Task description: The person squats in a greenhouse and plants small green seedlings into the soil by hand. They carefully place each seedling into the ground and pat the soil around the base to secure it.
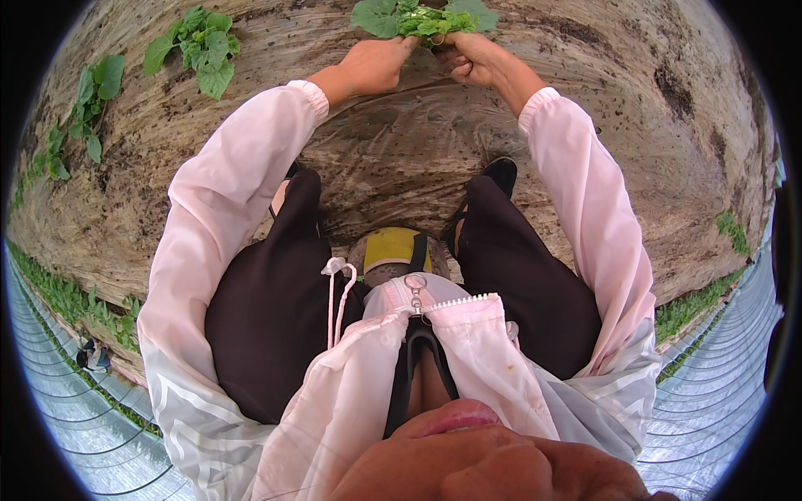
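At the top middle, broad green leaves and smaller crinkled shoots of a leafy vine plant rise just beyond my two hands. My left hand reaches in from the left, its thumb and fingertips pinched at the plant's lower edge. From the right comes my right hand, fingers curled and fingertips at the base of the same plant, near a thin curled tendril. The two hands are a short way apart. What lies between the fingertips is too small to tell.
Soil-stained sheeting covers the ground. More leafy plants grow at the upper left, others farther left. My knees are spread around a yellow-topped, camouflage-patterned round object. Grass strips and translucent sheeting border the sides.
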Motion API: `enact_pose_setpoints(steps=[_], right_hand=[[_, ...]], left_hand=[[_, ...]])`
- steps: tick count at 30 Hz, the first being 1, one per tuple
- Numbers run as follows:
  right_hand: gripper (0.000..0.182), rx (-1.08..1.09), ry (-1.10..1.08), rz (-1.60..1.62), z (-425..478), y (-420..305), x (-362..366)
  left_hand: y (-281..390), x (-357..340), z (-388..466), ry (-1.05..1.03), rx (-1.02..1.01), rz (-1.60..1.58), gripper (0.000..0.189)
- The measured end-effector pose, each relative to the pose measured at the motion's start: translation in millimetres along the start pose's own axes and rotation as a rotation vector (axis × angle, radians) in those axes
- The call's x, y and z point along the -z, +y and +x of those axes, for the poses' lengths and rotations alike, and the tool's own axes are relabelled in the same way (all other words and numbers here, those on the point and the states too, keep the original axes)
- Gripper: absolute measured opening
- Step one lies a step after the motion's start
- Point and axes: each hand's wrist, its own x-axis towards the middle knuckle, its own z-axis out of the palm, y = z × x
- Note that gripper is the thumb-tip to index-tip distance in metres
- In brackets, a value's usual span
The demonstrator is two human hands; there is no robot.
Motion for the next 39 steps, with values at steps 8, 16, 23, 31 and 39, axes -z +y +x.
enact_pose_setpoints(steps=[8, 16, 23, 31, 39], right_hand=[[0.020, -0.046, -0.002, 0.272, 7.1, 2.1, 6.2], [0.023, -0.061, -0.010, 0.392, 3.7, -0.3, -0.5], [0.024, -0.062, -0.051, 0.406, 4.8, -0.2, 2.7], [0.021, -0.004, -0.130, 0.148, 4.6, 4.1, 3.0], [0.023, -0.046, -0.167, 0.448, 6.8, -0.2, 11.7]], left_hand=[[-3.5, -3.2, -1.0, 0.086, -0.028, 0.035, 0.057], [-6.4, -0.4, -6.5, 0.011, -0.088, 0.074, 0.053], [-9.7, -10.6, -10.3, 0.013, -0.142, 0.084, 0.049], [-4.1, -2.8, -9.5, -0.027, -0.092, 0.069, 0.050], [-12.1, -5.1, -15.5, -0.061, -0.201, 0.170, 0.050]])
